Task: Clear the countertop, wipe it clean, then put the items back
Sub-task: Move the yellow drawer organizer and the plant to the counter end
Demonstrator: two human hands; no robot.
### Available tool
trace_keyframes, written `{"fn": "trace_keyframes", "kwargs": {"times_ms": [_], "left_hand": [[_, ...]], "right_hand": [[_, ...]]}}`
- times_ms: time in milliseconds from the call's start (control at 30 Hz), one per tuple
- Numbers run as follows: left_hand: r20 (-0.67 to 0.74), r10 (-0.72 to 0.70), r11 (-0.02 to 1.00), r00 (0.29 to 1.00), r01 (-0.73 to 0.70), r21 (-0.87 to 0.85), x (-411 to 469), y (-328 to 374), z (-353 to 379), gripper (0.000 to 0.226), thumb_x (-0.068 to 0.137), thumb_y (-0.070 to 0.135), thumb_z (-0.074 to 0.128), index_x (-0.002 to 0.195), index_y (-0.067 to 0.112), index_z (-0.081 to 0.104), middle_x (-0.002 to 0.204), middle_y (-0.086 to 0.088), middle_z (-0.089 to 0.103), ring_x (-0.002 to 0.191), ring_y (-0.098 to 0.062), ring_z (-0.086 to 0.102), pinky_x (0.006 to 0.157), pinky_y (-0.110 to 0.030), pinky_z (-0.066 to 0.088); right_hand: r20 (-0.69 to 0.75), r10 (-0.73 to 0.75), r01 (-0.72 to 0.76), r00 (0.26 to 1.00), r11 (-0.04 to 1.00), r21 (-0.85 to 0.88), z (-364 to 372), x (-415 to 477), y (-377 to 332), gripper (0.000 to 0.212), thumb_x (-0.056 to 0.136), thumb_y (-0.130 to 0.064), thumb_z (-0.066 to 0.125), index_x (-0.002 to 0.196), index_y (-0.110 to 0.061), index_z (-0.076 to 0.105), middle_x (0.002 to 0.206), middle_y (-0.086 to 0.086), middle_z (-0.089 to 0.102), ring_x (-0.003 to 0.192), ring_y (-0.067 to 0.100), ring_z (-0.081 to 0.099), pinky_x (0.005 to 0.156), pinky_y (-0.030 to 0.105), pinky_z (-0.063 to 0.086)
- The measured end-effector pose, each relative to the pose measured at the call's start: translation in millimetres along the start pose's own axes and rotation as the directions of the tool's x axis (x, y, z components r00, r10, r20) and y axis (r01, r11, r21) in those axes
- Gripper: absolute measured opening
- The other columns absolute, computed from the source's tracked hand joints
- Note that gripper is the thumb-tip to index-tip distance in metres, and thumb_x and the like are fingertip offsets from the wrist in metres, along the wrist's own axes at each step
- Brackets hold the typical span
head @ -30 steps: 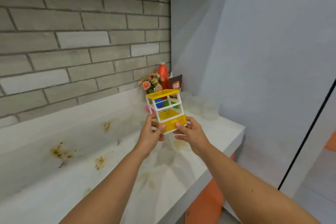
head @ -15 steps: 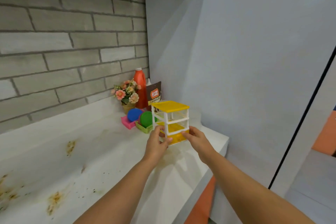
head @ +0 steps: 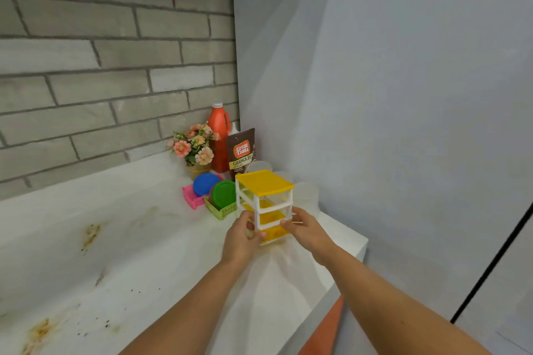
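A small yellow and white drawer unit (head: pixel 264 202) stands upright at the right end of the white countertop (head: pixel 144 253), its base on or just above the surface. My left hand (head: pixel 242 236) grips its lower left side. My right hand (head: pixel 305 229) grips its lower right side. Brown and orange stains (head: pixel 90 235) and dark specks mark the countertop to the left.
In the back corner stand a flower pot (head: pixel 194 150), an orange bottle (head: pixel 219 138) and a brown granules pouch (head: pixel 240 153). A pink basket (head: pixel 193 199) with a blue lid (head: pixel 204 183) and a green basket (head: pixel 222 212) with a green lid (head: pixel 223 194) sit beside them. Clear cups (head: pixel 305 193) line the right wall.
Both hands carried the drawer unit forward and down toward the corner. It went from held tilted in the air to upright at the countertop.
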State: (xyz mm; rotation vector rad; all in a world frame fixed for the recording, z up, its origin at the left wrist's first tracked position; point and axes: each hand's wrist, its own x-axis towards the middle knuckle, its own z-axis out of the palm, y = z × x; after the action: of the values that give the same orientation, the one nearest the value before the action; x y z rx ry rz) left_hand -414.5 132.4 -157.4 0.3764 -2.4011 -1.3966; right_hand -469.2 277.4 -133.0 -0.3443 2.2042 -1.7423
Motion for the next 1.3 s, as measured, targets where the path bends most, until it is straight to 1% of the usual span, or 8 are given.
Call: {"fn": "trace_keyframes", "kwargs": {"times_ms": [100, 267, 500, 600, 767, 967, 1133, 1300], "left_hand": [[-0.053, -0.021, 0.998, 0.998, 0.023, 0.053, 2.5, 0.0, 8.9, 0.026, 0.08, 0.01, 0.067, 0.096, 0.022, 0.049, 0.088, 0.004, 0.056, 0.077, -0.015, 0.054, 0.062, -0.021, 0.04], [-0.105, -0.036, 0.993, 0.994, 0.048, 0.111, 0.9, -2.6, 22.1, 0.026, 0.079, 0.011, 0.068, 0.096, 0.022, 0.052, 0.086, 0.004, 0.059, 0.068, -0.014, 0.054, 0.063, -0.022, 0.043], [-0.172, -0.116, 0.993, 0.978, 0.118, 0.003, -3.6, -0.3, 32.4, 0.031, 0.075, 0.004, 0.072, 0.092, 0.02, 0.051, 0.076, 0.001, 0.059, 0.063, -0.007, 0.055, 0.054, -0.007, 0.042], [-0.184, -0.163, 0.987, 0.969, 0.162, -0.018, -5.0, 1.6, 31.7, 0.037, 0.074, 0.007, 0.074, 0.098, 0.022, 0.05, 0.083, -0.004, 0.057, 0.066, -0.013, 0.056, 0.058, -0.015, 0.044], [-0.197, -0.185, 0.982, 0.963, 0.186, -0.017, -11.6, 3.5, 26.3, 0.037, 0.077, 0.003, 0.07, 0.103, 0.02, 0.05, 0.089, -0.006, 0.053, 0.067, -0.015, 0.053, 0.058, -0.017, 0.043], [-0.28, -0.154, 0.986, 0.948, 0.167, 0.026, -27.0, 1.7, 7.8, 0.027, 0.084, 0.008, 0.064, 0.109, 0.013, 0.054, 0.09, -0.005, 0.054, 0.069, -0.015, 0.053, 0.057, -0.016, 0.042], [-0.35, -0.142, 0.986, 0.926, 0.163, 0.031, -48.6, -2.8, -27.6, 0.003, 0.09, 0.012, 0.057, 0.091, 0.014, 0.058, 0.08, -0.001, 0.058, 0.075, -0.022, 0.06, 0.061, -0.016, 0.042], [-0.414, -0.169, 0.976, 0.895, 0.21, 0.055, -83.1, -19.6, -92.0, 0.02, 0.093, 0.016, 0.05, 0.084, 0.007, 0.065, 0.081, 0.0, 0.062, 0.08, -0.023, 0.064, 0.07, -0.023, 0.042]], "right_hand": [[0.049, 0.027, -0.025, 0.998, 0.999, -0.048, -5.8, 10.2, 3.8, 0.044, 0.09, -0.017, 0.059, 0.132, -0.016, 0.047, 0.119, 0.005, 0.059, 0.105, 0.017, 0.056, 0.082, 0.022, 0.043], [0.127, 0.022, -0.003, 0.992, 0.989, -0.148, -16.4, 16.8, 5.3, 0.042, 0.088, -0.012, 0.059, 0.129, -0.016, 0.049, 0.108, 0.0, 0.056, 0.104, 0.017, 0.054, 0.086, 0.027, 0.044], [0.245, 0.016, 0.044, 0.969, 0.97, -0.239, -31.4, 16.9, -1.0, 0.041, 0.089, -0.014, 0.058, 0.129, -0.015, 0.049, 0.113, 0.003, 0.056, 0.104, 0.018, 0.052, 0.095, 0.031, 0.042], [0.234, 0.099, -0.034, 0.967, 0.964, -0.264, -35.3, 17.8, -1.2, 0.038, 0.089, -0.016, 0.06, 0.124, -0.013, 0.045, 0.109, 0.007, 0.053, 0.105, 0.025, 0.053, 0.085, 0.031, 0.046], [0.264, 0.249, -0.125, 0.932, 0.903, -0.41, -32.5, 19.2, -2.2, 0.008, 0.089, -0.014, 0.055, 0.091, -0.007, 0.052, 0.07, 0.007, 0.052, 0.06, 0.017, 0.052, 0.051, 0.025, 0.043], [0.387, 0.328, -0.096, 0.862, 0.855, -0.51, -7.2, 6.0, -12.6, 0.009, 0.09, -0.014, 0.053, 0.082, -0.009, 0.052, 0.069, 0.006, 0.058, 0.054, 0.014, 0.056, 0.049, 0.023, 0.045], [0.441, 0.301, -0.035, 0.846, 0.855, -0.518, 32.8, -9.9, -30.3, 0.012, 0.091, -0.018, 0.054, 0.091, -0.006, 0.057, 0.069, 0.006, 0.059, 0.054, 0.014, 0.056, 0.051, 0.024, 0.046], [0.493, 0.26, 0.031, 0.83, 0.862, -0.506, 95.2, -37.8, -51.6, 0.013, 0.092, -0.017, 0.054, 0.097, -0.005, 0.057, 0.071, 0.005, 0.058, 0.055, 0.015, 0.054, 0.052, 0.025, 0.044]]}}
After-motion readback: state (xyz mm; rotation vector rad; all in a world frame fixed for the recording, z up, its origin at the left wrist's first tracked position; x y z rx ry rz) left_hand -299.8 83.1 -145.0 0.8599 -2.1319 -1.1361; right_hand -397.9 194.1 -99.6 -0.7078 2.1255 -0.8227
